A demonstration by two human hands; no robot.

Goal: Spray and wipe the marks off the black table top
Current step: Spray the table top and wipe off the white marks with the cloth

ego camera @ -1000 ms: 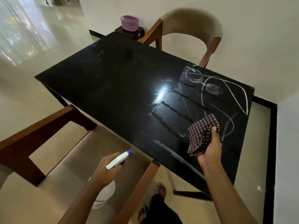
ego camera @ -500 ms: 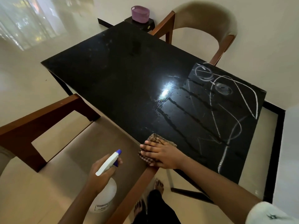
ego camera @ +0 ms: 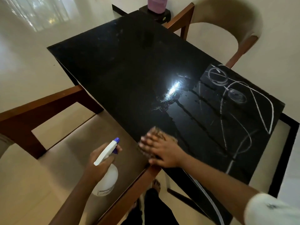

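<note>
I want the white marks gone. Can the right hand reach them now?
Probably yes: the right hand presses the cloth at the near edge, and only bare table top separates it from the white marks.

Blk table top [ego camera: 121,70]: cloth [ego camera: 156,131], chalk marks [ego camera: 236,96]

Black shiny table top [ego camera: 121,70] with white marks [ego camera: 259,109] in loops and lines.
White spray bottle [ego camera: 107,179] with a blue tip [ego camera: 116,140]; brownish cloth [ego camera: 158,132], pattern too blurry to tell; brown wood chair [ego camera: 40,109] with a tan seat [ego camera: 73,146]; second chair [ego camera: 227,12] with a tan back; purple bowl [ego camera: 156,2]; white sleeve [ego camera: 272,210] with a small dark print; pale cream floor [ego camera: 24,65].
</note>
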